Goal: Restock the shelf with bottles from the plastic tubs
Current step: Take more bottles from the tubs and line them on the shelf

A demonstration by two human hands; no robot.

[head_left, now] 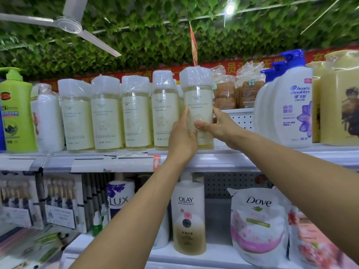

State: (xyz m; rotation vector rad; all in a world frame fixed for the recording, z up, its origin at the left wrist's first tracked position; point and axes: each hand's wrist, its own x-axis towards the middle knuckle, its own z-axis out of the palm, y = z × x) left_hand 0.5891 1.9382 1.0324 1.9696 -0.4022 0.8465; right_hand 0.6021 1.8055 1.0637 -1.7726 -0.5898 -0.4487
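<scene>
Top shelf (194, 162) — camellia fragrance bottle (198, 105) upright at the right end of a matching row (108, 113), left hand (182, 138) and right hand (219, 127) both clasping it; leafy ceiling (155, 35), ceiling fan (68, 24) overhead.

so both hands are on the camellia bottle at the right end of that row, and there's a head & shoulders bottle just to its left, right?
Not quite. In the head view both hands, left and right, do hold the camellia bottle at the row's right end, but the Head & Shoulders bottle stands to its right, not left.
</scene>
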